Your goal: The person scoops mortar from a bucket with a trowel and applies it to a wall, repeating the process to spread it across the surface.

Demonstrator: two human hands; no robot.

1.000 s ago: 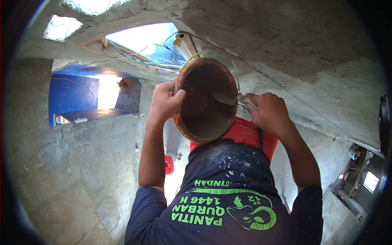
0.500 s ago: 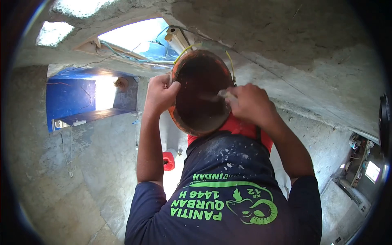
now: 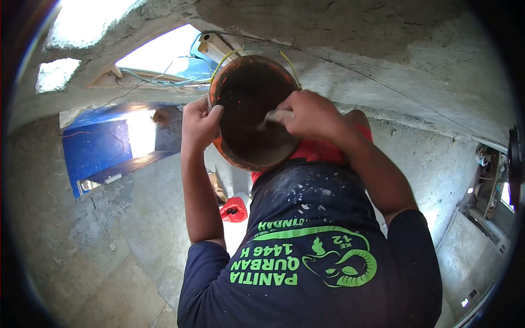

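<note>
An orange bucket (image 3: 217, 143) with a dark, dirty inside is tilted so that its mouth faces me, close to my lap. My left hand (image 3: 199, 123) is closed on its left rim, the thumb over the edge. Inside the mouth, on the right, my right hand (image 3: 313, 116) is closed around a small hand tool (image 3: 266, 118). That tool is smeared by motion and partly hidden by the fingers, so its kind cannot be made out. A yellow handle (image 3: 223, 63) stands up from the far side of the bucket.
Rough grey concrete walls (image 3: 421, 158) surround me. Behind the bucket is a bright opening (image 3: 158, 54) with loose wires and a pale beam (image 3: 216, 48). A blue-painted recess (image 3: 93, 153) is at the left. A red object (image 3: 234, 210) lies below, beside my left forearm.
The bucket and both hands have shifted left and slightly up in view. My right hand with the small tool has moved further in over the bucket's mouth. My left hand keeps its hold.
</note>
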